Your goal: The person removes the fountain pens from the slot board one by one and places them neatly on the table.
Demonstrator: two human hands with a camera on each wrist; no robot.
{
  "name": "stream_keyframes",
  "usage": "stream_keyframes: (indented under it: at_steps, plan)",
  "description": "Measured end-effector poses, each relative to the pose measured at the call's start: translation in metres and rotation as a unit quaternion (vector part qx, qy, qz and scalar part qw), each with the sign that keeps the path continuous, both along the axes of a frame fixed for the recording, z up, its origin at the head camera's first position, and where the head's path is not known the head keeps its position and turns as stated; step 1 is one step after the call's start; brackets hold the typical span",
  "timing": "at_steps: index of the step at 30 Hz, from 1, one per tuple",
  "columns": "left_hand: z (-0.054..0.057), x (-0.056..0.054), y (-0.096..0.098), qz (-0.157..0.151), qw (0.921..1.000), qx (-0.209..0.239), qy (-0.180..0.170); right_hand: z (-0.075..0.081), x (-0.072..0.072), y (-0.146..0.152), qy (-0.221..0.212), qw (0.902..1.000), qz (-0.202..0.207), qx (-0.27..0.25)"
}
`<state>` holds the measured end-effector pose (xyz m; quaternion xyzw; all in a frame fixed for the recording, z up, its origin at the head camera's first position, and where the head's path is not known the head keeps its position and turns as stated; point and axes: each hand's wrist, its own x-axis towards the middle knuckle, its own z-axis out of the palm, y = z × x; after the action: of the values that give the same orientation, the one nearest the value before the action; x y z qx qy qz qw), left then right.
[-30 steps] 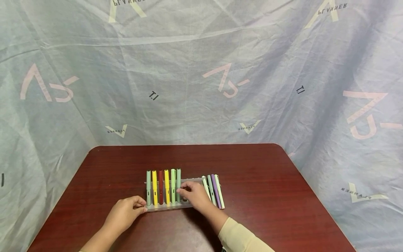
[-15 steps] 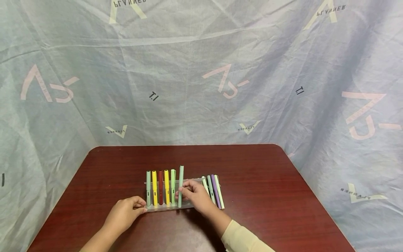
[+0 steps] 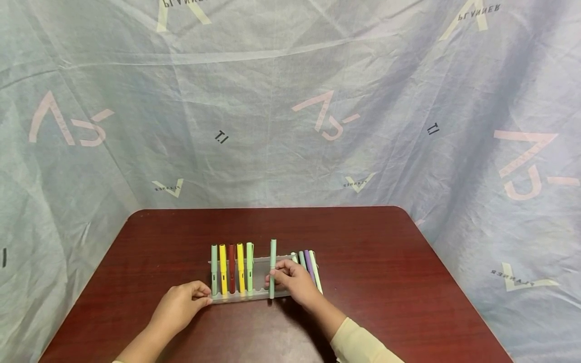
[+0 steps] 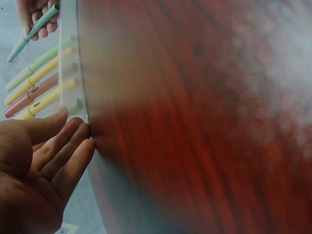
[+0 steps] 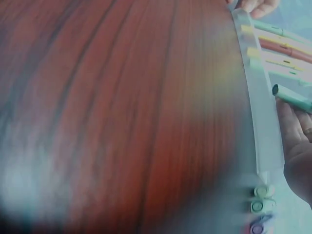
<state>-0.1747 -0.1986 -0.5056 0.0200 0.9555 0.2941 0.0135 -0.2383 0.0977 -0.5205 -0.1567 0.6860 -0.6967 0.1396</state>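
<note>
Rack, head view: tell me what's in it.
The rack holds five pens, toward its left: grey-green, yellow, red, yellow, light green. The right hand, holding another pen, covers part of the right end; anything lying there can't be seen.

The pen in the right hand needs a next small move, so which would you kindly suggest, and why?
Probably carry the pen further right, toward the loose pens: the right hand has already lifted it from the rack and moved it that way.

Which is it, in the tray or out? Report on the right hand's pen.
Out: the right hand holds the pen, its lower end showing uncovered over the front edge of the tray.
</note>
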Motion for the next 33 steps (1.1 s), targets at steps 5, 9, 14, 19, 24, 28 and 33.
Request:
stream_keyframes:
  at_steps: [5,9,14,19,24,28,33]
  plan:
    - [0.000,0.000,0.000,-0.003,1.0000,-0.003,0.001,-0.002,-0.002,0.011,0.008,1.0000,0.004,0.000]
    - [-0.001,-0.001,0.001,-0.002,1.0000,-0.006,0.007,-0.002,-0.002,0.020,0.005,1.0000,0.001,0.000]
    - [0.000,-0.001,0.001,-0.005,0.9998,-0.009,0.019,-0.001,-0.002,0.030,-0.007,0.9999,-0.013,0.002]
    - [0.000,-0.001,0.001,-0.003,0.9999,-0.008,0.013,0.000,-0.003,0.040,-0.006,0.9995,-0.026,0.018]
    - [-0.001,0.000,0.000,-0.002,1.0000,-0.002,0.007,0.001,-0.005,0.051,-0.006,0.9995,-0.024,0.019]
    - [-0.002,0.001,0.000,-0.003,0.9999,0.002,0.011,0.003,-0.007,0.064,-0.004,0.9993,-0.020,0.029]
    - [-0.003,0.002,0.000,-0.006,0.9998,0.015,0.014,0.005,-0.013,0.083,-0.005,0.9983,-0.041,0.042]
